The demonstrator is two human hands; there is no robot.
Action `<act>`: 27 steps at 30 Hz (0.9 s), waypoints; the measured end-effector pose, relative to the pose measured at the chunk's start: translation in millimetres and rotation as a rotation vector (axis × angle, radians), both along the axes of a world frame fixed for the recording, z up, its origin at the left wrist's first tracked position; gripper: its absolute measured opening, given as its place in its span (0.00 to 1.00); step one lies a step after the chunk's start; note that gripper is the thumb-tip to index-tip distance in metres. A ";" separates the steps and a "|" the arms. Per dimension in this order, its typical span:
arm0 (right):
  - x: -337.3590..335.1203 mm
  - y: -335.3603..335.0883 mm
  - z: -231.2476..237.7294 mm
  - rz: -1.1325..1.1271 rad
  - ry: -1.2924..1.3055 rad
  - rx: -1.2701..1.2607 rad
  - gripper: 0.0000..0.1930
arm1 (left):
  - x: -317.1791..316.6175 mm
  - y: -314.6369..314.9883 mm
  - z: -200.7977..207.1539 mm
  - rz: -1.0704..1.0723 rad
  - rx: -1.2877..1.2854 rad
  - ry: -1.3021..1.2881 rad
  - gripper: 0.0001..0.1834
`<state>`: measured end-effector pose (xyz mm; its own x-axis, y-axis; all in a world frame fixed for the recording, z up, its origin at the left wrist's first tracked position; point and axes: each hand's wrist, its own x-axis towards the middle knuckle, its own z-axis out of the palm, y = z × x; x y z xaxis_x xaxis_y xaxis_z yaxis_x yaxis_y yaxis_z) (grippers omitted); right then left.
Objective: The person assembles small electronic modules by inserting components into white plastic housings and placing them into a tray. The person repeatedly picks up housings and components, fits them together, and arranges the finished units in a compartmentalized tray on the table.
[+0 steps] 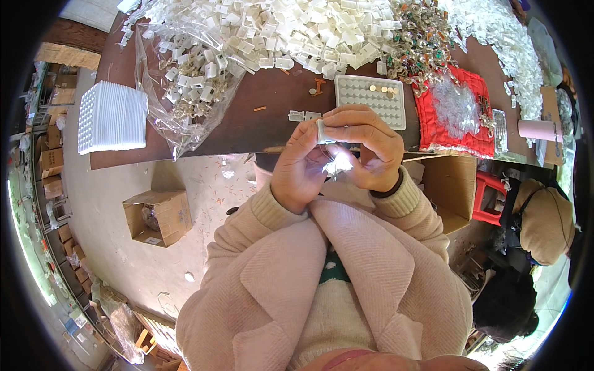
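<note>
In front of my chest, both hands are closed around a small white plastic casing (322,131). My left hand (298,167) pinches it from the left, and my right hand (373,148) grips it from the right with curled fingers. Just below the casing, between my thumbs, a small bright light (338,163) glows; thin wires seem to run to it. Glare hides its exact shape. Beyond my fingers, an opened clear-white casing (303,115) lies on the brown table (266,133). A pale tray (369,102) holding several round metal discs sits just past my right hand.
White casings (297,31) are heaped along the far side. A clear bag (145,68) of parts and stacked white trays (114,117) stand left; metal parts (424,43) and red cloth (426,120) lie right. Below are cardboard boxes (173,213) and a red stool (486,198).
</note>
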<state>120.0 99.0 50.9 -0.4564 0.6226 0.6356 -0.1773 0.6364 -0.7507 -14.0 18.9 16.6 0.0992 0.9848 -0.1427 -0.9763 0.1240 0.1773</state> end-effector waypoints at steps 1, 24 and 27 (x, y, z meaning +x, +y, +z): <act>-1.4 -1.1 -0.7 -0.016 0.007 0.002 0.17 | 0.2 -0.1 0.1 -0.019 0.041 -0.070 0.16; 142.7 8.7 -31.4 -0.977 -0.465 0.014 0.10 | 26.2 6.5 -6.5 -0.039 -0.047 0.363 0.07; 165.5 15.8 -47.1 -1.018 -0.593 -0.036 0.08 | 30.6 7.4 -5.0 -0.060 -0.084 0.410 0.08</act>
<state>285.5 114.9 3.8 0.0433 0.8838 0.4658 0.7830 0.2596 -0.5653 16.6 26.3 11.6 0.0741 0.9623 -0.2616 -0.8176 0.2088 0.5366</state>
